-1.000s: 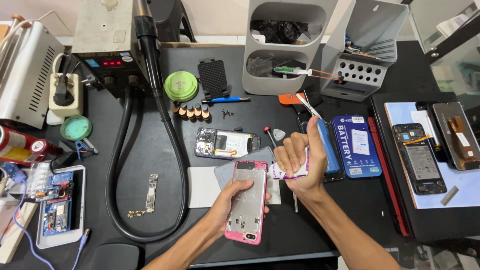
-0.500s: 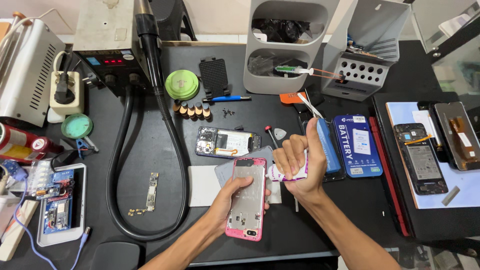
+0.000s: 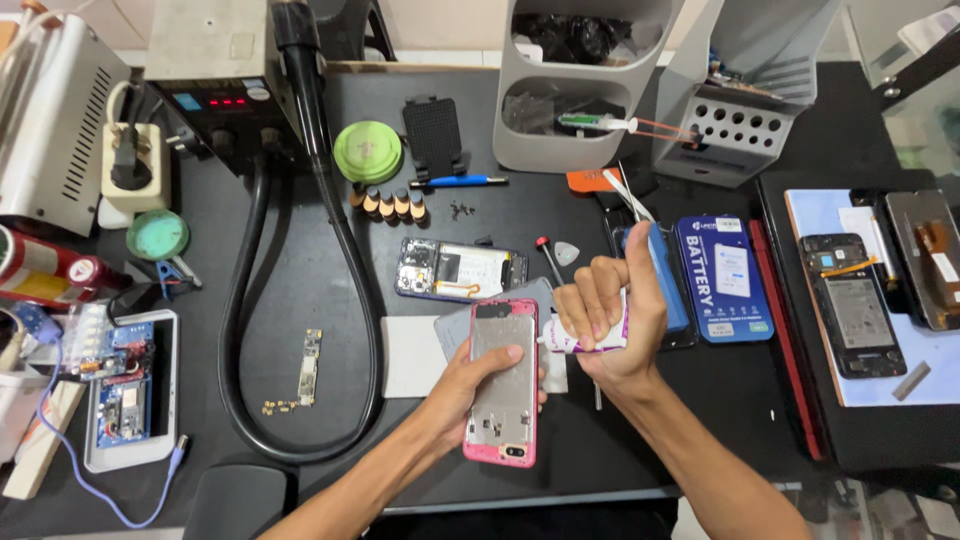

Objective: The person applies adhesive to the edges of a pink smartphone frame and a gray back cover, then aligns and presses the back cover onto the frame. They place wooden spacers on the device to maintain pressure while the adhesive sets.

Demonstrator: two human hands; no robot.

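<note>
Glue tube poised over a stripped pink phone frame on the black bench mat

The left hand (image 3: 470, 385) grips the pink phone frame (image 3: 502, 382) by its long edges, flat on the mat (image 3: 300, 290); the right hand (image 3: 608, 320) is clenched around a small white glue tube (image 3: 580, 340), nozzle at the frame's upper right edge. The frame looks light, thin and easily bent, so it is best held by its rims; the tube is soft and squeezable

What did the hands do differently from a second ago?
Almost nothing moved. The right hand still squeezes the small tube with its tip at the top edge of the pink phone frame, and the left hand still holds that frame on the black mat. The tools around them stayed put.
</note>
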